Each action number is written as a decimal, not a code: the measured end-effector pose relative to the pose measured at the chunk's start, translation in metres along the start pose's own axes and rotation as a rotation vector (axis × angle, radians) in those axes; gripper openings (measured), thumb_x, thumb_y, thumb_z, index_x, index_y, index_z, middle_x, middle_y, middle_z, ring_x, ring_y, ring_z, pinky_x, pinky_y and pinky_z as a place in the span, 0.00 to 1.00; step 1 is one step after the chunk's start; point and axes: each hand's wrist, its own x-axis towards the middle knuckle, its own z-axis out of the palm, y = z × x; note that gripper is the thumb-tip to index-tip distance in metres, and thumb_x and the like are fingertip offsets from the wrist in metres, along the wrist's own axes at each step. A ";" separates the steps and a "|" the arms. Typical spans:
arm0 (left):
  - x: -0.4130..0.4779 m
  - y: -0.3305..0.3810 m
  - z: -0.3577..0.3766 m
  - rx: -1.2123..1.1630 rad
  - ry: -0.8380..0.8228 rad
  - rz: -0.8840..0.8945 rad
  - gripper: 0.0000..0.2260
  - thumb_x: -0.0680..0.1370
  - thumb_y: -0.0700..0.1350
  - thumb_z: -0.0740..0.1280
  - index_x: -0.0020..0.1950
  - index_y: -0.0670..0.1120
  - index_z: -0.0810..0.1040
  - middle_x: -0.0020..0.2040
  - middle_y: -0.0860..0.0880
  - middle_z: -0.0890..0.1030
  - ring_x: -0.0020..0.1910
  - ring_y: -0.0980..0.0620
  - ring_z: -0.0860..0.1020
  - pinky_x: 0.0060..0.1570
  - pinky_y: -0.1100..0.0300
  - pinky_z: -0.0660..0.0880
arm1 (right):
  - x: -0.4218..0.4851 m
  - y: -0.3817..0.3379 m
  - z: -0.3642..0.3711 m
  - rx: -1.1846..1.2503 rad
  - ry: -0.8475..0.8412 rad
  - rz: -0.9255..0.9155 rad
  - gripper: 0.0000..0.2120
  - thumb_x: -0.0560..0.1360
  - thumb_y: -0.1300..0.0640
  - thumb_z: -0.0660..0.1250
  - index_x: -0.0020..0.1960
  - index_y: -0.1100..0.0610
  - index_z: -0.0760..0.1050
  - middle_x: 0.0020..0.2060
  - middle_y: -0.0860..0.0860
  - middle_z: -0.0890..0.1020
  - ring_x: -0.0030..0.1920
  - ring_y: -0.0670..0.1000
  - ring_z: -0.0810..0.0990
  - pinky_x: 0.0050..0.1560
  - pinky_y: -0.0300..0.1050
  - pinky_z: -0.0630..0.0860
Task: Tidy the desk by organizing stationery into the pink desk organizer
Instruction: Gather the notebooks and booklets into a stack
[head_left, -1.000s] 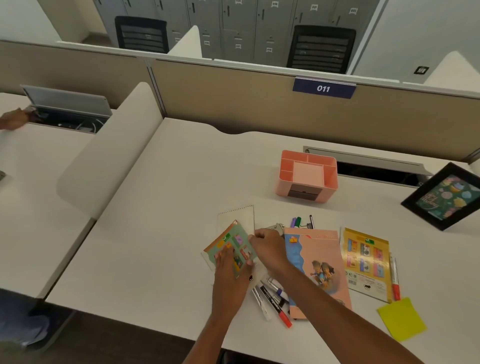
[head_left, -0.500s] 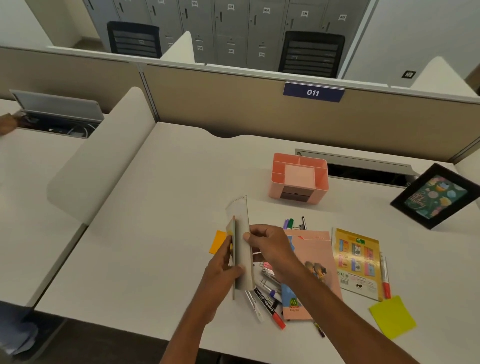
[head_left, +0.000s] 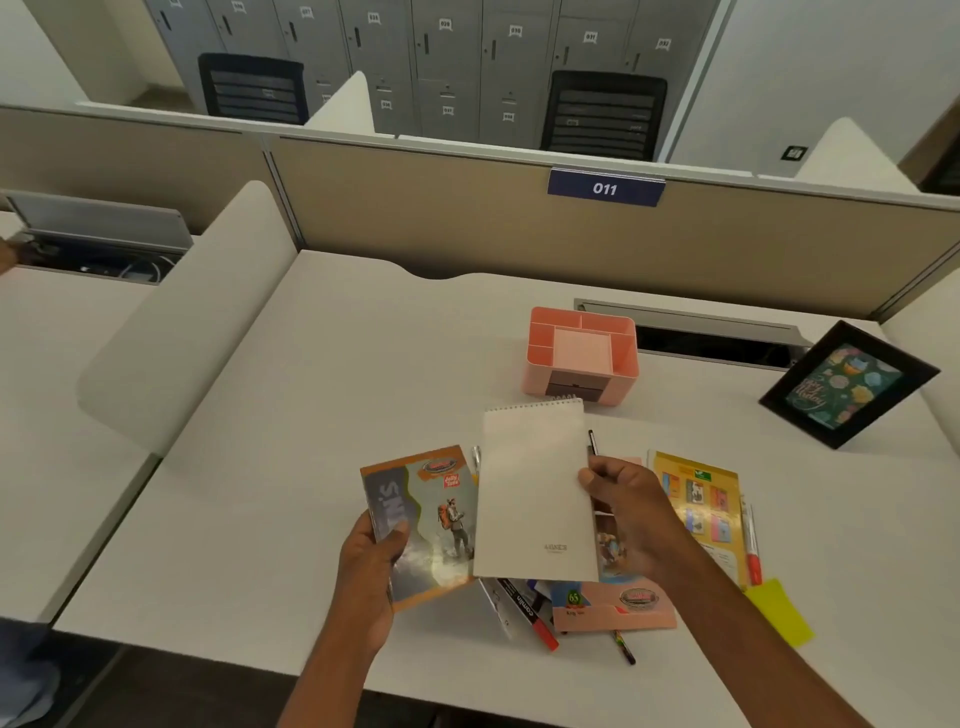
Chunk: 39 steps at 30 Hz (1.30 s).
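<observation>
- Left hand: curled round the lower left edge of a hiker-cover notebook, thumb on the cover, fingers behind. The book is raised off the desk and tilted.
- Right hand: pinches the right edge of a white spiral notepad, thumb on the face, fingers hidden behind. The coil is at the top, and the pad's left edge overlaps the hiker notebook.
- Pink desk organizer: one, standing on the desk beyond the hands and apart from them. It has a paler pink square in the middle compartment and a dark drawer front facing the person.
- Booklets flat on the desk: two. A pink booklet is partly under the notepad, and a yellow booklet lies just to its right.
- Markers: a red marker lies along the yellow booklet's right edge. A black marker with red cap and a white one beside it poke out below the notepad. Any more are hidden, so no full count.
- Thin pencil: one, near the front edge.
- Yellow sticky pad: one, at the right.
- Black picture frame: one, leaning at the far right.
</observation>
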 end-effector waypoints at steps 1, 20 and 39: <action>0.001 -0.005 0.001 0.012 0.007 -0.006 0.15 0.82 0.37 0.68 0.67 0.46 0.80 0.60 0.43 0.86 0.59 0.38 0.85 0.58 0.37 0.81 | -0.001 0.003 -0.006 -0.008 0.020 0.004 0.09 0.84 0.60 0.65 0.58 0.56 0.84 0.50 0.54 0.89 0.52 0.59 0.87 0.55 0.60 0.82; 0.022 -0.043 0.008 0.659 0.384 0.045 0.17 0.82 0.48 0.69 0.71 0.50 0.77 0.66 0.48 0.78 0.57 0.45 0.83 0.48 0.46 0.86 | 0.014 0.086 -0.091 -0.188 0.316 0.089 0.12 0.83 0.63 0.65 0.58 0.51 0.83 0.52 0.51 0.87 0.52 0.59 0.85 0.52 0.57 0.82; -0.051 -0.080 0.105 0.969 -0.278 0.098 0.12 0.82 0.39 0.64 0.59 0.56 0.80 0.54 0.53 0.80 0.53 0.55 0.79 0.54 0.64 0.77 | 0.022 0.102 -0.072 -0.550 0.463 -0.032 0.07 0.76 0.57 0.73 0.53 0.53 0.84 0.49 0.49 0.85 0.48 0.52 0.82 0.53 0.54 0.81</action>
